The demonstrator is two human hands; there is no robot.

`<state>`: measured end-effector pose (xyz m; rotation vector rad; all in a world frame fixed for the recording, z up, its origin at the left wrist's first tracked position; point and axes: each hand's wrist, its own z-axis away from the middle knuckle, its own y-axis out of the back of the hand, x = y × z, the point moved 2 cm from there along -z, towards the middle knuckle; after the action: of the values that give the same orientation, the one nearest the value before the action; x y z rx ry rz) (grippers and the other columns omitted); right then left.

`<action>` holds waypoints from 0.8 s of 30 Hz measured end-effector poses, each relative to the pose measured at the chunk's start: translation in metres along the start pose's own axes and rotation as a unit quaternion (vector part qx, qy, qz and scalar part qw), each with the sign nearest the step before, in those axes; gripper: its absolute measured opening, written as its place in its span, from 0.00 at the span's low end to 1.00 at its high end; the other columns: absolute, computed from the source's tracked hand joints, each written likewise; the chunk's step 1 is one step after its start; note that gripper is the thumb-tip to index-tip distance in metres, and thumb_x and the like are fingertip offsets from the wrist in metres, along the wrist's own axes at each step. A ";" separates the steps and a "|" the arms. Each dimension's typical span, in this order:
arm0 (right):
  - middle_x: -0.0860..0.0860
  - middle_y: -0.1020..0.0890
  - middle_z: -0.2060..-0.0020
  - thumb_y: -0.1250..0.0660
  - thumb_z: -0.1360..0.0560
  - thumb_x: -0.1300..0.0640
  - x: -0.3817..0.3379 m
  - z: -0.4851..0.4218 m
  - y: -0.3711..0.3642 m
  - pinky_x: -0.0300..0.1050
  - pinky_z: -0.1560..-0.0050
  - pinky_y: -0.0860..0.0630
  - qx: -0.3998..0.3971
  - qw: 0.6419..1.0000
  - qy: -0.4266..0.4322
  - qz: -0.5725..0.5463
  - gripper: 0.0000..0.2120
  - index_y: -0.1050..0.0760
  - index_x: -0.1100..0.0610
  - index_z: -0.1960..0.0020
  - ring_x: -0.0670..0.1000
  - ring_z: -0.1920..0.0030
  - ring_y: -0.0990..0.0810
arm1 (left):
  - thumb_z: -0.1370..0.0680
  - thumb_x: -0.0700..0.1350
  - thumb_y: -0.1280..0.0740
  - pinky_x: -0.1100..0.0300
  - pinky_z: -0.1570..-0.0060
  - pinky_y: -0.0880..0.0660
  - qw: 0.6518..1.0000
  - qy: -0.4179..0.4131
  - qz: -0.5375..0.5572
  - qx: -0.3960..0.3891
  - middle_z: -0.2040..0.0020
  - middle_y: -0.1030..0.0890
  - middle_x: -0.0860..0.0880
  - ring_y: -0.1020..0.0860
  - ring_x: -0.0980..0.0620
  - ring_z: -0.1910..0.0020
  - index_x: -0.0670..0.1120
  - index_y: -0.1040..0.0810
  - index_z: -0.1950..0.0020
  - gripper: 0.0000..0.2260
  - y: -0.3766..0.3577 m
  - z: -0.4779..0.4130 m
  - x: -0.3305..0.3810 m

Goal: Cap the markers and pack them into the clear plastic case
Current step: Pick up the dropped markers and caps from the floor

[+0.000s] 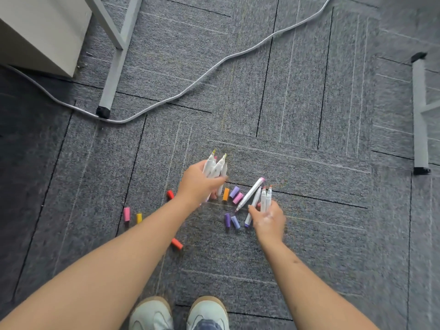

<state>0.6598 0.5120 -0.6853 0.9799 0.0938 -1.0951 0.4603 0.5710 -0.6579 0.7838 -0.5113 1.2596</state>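
Observation:
My left hand (198, 184) grips a bunch of several white uncapped markers (216, 166), tips pointing away from me. My right hand (269, 220) holds several more white markers (258, 198), fanned out with tips up. Loose caps lie on the grey carpet between and around my hands: an orange cap (225, 194), a lilac cap (234, 192), a pink cap (238, 197), two purple caps (231, 220), a red cap (170, 194), another pink cap (127, 214), a yellow cap (138, 218) and a red cap (177, 243). No clear plastic case is in view.
A grey cable (197, 79) snakes across the carpet at the back. A white table leg (112, 75) stands at the back left beside a pale cabinet (40, 34). Another table leg (420, 113) lies at the right. My shoes (178, 314) are at the bottom edge.

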 end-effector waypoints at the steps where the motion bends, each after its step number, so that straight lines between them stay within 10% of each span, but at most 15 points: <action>1: 0.51 0.21 0.62 0.28 0.27 0.58 0.000 0.000 0.000 0.35 0.72 0.33 -0.002 1.000 -0.002 0.008 0.07 0.26 0.58 0.55 0.48 0.66 0.23 | 0.26 0.44 0.26 0.61 0.75 0.28 1.000 0.000 0.017 -0.011 0.62 0.18 0.46 0.24 0.52 0.72 0.45 0.21 0.53 0.06 0.003 0.007 -0.001; 8: 0.50 0.25 0.65 0.30 0.28 0.59 -0.006 -0.007 0.028 0.31 0.75 0.35 -0.075 0.973 0.173 0.130 0.09 0.30 0.56 0.60 0.46 0.71 0.31 | 0.29 0.41 0.23 0.63 0.75 0.28 0.990 0.036 0.125 -0.047 0.66 0.21 0.50 0.27 0.56 0.75 0.42 0.20 0.52 0.10 0.004 0.041 -0.014; 15: 0.40 0.29 0.66 0.29 0.26 0.54 -0.047 -0.035 0.039 0.29 0.71 0.43 -0.141 0.816 0.392 0.401 0.12 0.34 0.51 0.56 0.42 0.69 0.28 | 0.31 0.44 0.21 0.59 0.76 0.29 0.986 0.073 0.140 -0.058 0.71 0.24 0.49 0.29 0.51 0.76 0.39 0.20 0.54 0.13 0.020 0.054 -0.032; 19: 0.41 0.20 0.56 0.33 0.24 0.55 -0.061 -0.043 0.028 0.29 0.66 0.36 -0.187 0.755 0.433 0.455 0.16 0.30 0.48 0.38 0.43 0.62 0.24 | 0.30 0.43 0.23 0.63 0.80 0.31 0.982 0.089 0.160 -0.036 0.70 0.24 0.46 0.28 0.54 0.78 0.38 0.21 0.51 0.13 0.028 0.056 -0.039; 24: 0.42 0.22 0.59 0.33 0.23 0.54 -0.056 -0.043 0.014 0.30 0.69 0.30 -0.199 0.751 0.414 0.475 0.15 0.31 0.49 0.39 0.43 0.63 0.24 | 0.30 0.44 0.23 0.62 0.79 0.32 0.979 0.094 0.182 -0.013 0.71 0.25 0.44 0.30 0.51 0.79 0.35 0.21 0.49 0.16 0.033 0.056 -0.050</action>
<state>0.6598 0.5832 -0.6740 0.8703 0.4730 0.3569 0.4204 0.5002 -0.6505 0.5541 -0.5306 1.6443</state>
